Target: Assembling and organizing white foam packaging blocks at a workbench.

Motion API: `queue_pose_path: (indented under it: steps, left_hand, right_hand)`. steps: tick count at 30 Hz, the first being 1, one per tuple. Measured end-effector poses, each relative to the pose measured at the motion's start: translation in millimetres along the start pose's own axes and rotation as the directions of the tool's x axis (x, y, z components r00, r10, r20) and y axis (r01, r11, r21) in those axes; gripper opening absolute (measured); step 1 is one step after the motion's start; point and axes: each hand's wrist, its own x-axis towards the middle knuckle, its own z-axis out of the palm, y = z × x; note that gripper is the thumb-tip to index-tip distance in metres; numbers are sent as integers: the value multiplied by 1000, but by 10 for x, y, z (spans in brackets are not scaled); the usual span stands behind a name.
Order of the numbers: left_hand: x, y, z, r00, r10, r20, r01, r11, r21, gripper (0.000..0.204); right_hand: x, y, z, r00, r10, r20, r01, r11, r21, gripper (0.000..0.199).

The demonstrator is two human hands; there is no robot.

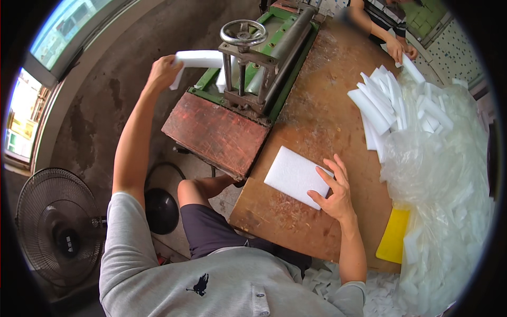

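Observation:
At the far left, my left hand (162, 74) is closed on a white foam piece (198, 58). The piece reaches toward the green machine (216, 95), and one part of it hangs below my fingers. A flat white foam sheet (296, 177) lies on the wooden table near its front edge. Over the right edge of that sheet is my right hand (336, 191), its fingers and thumb spread apart, the tips resting at the foam without gripping it. A metal handwheel (243, 33) tops the machine's frame, beside a long roller (285, 42).
On the right, a clear plastic bag (422, 158) holds many foam offcuts, with foam strips (377, 100) beside it. A yellow sheet (393, 235) lies on the wooden table (317, 105). Another person's hands (398, 50) touch foam at the far right. A fan (58, 227) stands left.

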Motion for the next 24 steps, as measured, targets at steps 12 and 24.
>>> queue_pose_path:
  steps: [12, 24]
  left_hand:
    - [701, 245, 1075, 969, 231, 86, -223, 970, -92, 35]
    - [117, 1180, 983, 833, 521, 187, -441, 829, -345, 21]
  right_hand:
    - [1122, 176, 125, 964, 255, -68, -229, 936, 267, 45]
    - [2442, 347, 616, 902, 430, -43, -426, 902, 71, 47]
